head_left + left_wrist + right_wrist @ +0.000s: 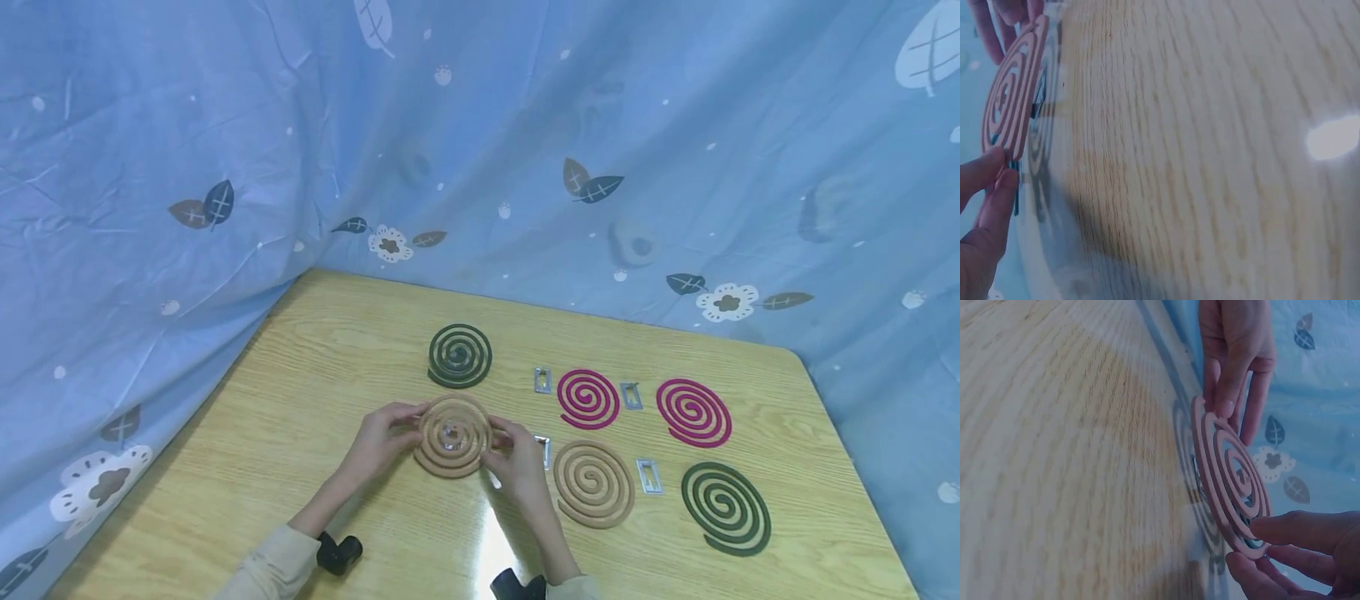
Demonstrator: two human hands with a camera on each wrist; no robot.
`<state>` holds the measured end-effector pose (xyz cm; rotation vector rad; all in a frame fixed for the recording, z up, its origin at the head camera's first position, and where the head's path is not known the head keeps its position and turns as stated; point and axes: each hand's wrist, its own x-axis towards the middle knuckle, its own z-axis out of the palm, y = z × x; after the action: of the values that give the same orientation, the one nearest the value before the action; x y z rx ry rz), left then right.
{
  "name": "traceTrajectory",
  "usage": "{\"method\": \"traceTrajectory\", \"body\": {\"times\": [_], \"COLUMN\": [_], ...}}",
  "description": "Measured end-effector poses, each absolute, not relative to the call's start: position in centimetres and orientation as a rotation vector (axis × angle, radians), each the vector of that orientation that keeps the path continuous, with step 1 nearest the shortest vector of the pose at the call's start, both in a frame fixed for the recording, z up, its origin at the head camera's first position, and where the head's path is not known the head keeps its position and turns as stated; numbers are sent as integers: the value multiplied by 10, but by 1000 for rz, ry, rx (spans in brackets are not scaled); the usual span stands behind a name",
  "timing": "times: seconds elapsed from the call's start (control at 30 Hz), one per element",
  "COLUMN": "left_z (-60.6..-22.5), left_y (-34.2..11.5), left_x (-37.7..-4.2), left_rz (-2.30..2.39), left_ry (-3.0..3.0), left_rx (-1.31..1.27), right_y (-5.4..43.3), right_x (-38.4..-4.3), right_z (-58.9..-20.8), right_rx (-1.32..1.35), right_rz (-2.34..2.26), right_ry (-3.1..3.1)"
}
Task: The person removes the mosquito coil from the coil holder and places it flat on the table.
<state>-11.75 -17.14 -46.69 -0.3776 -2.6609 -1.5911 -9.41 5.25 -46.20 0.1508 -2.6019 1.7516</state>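
A tan mosquito coil (453,435) is held between both hands just above the table. My left hand (385,442) pinches its left edge between thumb and fingers, and my right hand (520,460) pinches the right edge. In the left wrist view the coil (1013,87) is tilted on edge to the camera, with a shadow on the wood beside it. Through the gaps at its middle a small metal stand (452,442) shows beneath, partly hidden. The right wrist view shows the coil (1229,481) with fingers at both ends.
Just behind, a dark green coil (461,356) sits over a stand. To the right lie two magenta coils (588,399), another tan coil (593,484), another green coil (726,508) and several metal stands (649,477). Blue patterned cloth (480,150) borders the wooden table (300,400).
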Motion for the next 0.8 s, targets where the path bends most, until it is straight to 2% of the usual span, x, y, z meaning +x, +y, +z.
{"method": "traceTrajectory", "body": {"times": [0.43,0.8], "left_z": [-464,-454], "left_y": [-172,-167], "left_x": [-116,-113], "left_rz": [-1644,-1699], "left_ry": [-2689,-2637], "left_rx": [-236,-182], "right_y": [56,67], "right_x": [-96,-100], "right_z": [-468,-468], "right_rx": [133,110], "right_rz": [1733,1949], "right_ry": [-2543,-2425]}}
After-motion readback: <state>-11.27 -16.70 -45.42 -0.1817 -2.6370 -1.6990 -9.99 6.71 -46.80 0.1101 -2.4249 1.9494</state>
